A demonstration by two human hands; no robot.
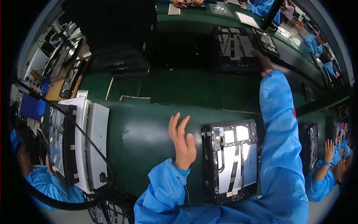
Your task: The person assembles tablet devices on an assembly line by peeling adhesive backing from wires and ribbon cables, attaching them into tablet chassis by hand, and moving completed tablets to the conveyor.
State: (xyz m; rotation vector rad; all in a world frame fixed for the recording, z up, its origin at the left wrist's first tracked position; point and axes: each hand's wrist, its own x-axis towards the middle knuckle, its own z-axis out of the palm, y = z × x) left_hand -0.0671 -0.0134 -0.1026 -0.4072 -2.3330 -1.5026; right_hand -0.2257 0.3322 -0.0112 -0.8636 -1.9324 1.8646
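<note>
My left hand (181,142) hovers over the green table with its fingers apart and nothing in them. Just right of it lies a small stack of black tablet housings (233,160), the top one showing silver plates, dark ribbon cables and screws. My right arm stretches far forward past that stack. At its end, my right hand (263,62) is at the right edge of another stack of tablet housings (232,46), fingers stretched out along the edge. Some of its fingers are hidden, and whether they touch the top housing is hard to see.
A tall pile of black housings (128,67) stands at the far left. Left of me are papers (80,142), a light grey box (99,143) and a black cable (89,140). Another opened tablet (266,42) lies beyond my right hand. Co-workers in blue sit on both sides.
</note>
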